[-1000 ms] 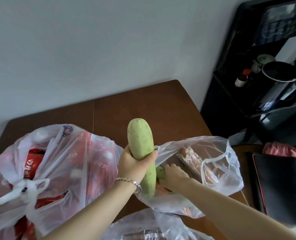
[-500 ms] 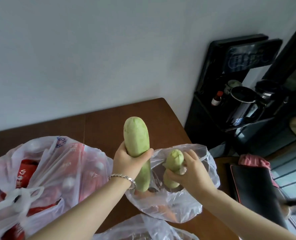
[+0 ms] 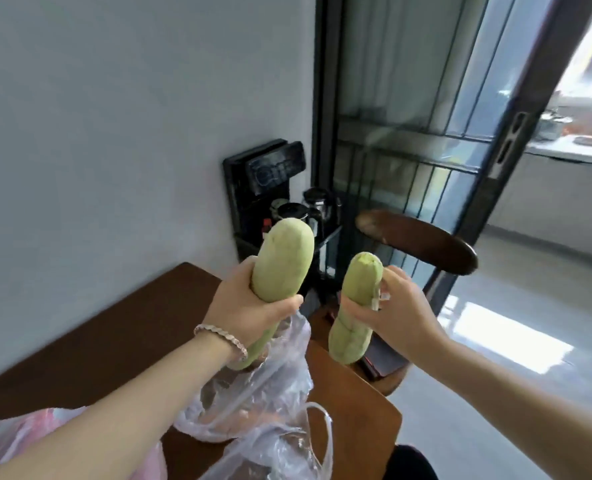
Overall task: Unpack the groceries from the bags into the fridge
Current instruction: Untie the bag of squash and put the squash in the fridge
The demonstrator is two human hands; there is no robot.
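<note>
Large gourd (image 3: pixel 284 261) gripped by left hand (image 3: pixel 249 311); small gourd (image 3: pixel 361 280), loosely pinched by right hand (image 3: pixel 396 317), may be dropped.

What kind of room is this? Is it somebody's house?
Most likely a home dining area: a brown wooden table with clear grocery bags on it, a wooden chair beside it, and a black drinks stand with kettles by a glass sliding door.
</note>
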